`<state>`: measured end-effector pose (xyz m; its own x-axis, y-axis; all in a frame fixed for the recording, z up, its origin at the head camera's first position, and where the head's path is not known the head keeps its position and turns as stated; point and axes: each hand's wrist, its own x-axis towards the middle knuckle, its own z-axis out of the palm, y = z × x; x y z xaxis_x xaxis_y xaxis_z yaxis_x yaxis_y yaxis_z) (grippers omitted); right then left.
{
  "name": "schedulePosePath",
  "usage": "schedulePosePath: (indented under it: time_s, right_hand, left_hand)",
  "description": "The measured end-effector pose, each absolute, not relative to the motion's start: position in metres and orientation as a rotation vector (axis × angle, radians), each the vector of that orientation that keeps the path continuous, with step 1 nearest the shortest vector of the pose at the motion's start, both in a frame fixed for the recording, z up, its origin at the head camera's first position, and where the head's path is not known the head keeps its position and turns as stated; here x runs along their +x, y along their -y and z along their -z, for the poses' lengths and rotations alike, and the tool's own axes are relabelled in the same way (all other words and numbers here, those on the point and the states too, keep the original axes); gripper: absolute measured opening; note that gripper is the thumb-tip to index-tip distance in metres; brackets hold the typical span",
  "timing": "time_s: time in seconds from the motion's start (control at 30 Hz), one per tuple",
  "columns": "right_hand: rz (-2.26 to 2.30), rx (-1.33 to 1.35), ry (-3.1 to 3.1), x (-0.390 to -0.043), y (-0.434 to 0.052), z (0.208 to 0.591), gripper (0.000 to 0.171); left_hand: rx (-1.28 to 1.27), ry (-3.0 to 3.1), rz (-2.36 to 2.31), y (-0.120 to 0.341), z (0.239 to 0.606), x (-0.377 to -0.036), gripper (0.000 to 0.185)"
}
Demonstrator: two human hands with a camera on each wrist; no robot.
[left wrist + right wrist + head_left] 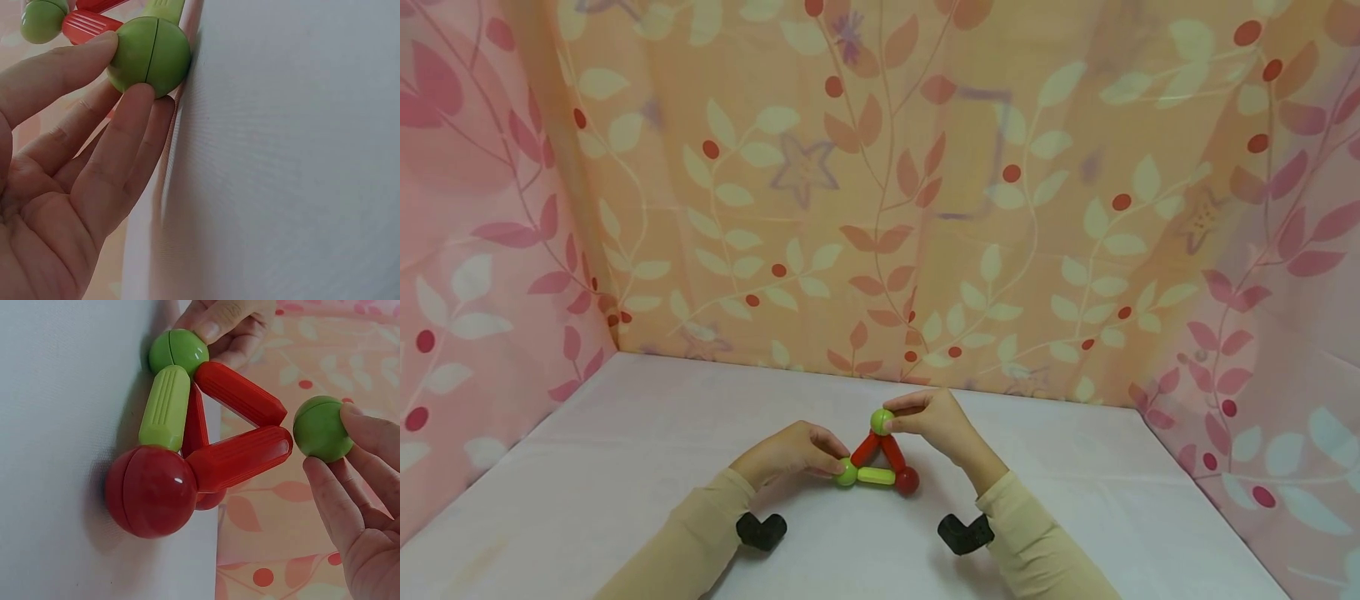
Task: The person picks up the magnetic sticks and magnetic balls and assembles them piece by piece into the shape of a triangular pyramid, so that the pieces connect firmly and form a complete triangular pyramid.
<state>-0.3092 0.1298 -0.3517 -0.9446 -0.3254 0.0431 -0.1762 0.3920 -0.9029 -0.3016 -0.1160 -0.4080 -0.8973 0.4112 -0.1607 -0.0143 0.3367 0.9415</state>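
A small frame of toy rods and balls, likely magnetic, stands on the white tabletop. My left hand point(790, 454) pinches the green ball point(150, 56) at its left corner between thumb and fingertips. At the top, my right hand point(942, 423) holds another green ball point(322, 429) right by the meeting ends of two red rods point(244, 457); whether they touch I cannot tell. A yellow-green rod point(876, 476) joins the left ball to a red ball point(907, 480). Behind, in the right wrist view, show a third red rod point(197, 422) and part of a second red ball point(211, 500).
White cloth covers the table point(647, 417). Floral fabric point(880, 208) hangs along the back and both sides. Black angled pieces point(762, 532) show beside each sleeve cuff, close above the table.
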Motion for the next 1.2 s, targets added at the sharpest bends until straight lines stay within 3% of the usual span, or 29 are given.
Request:
schedulePosePath:
  time_s: [0.53,0.83,1.2]
  right_hand:
    - [1.537,-0.417,-2.551,-0.307,-0.133,0.354,0.031]
    - [1.453,-0.290,-2.548,-0.303,-0.145,0.367,0.030]
    - [1.407,-0.331,-2.525,-0.301,-0.139,0.376,0.027]
  left_hand:
    - [0.336,-2.267,-1.559,0.114,0.406,-0.301,0.027]
    - [0.447,-2.475,-1.635,0.104,0.396,-0.301,0.037]
    - [0.458,-2.589,-1.473,0.084,0.400,-0.291,0.026]
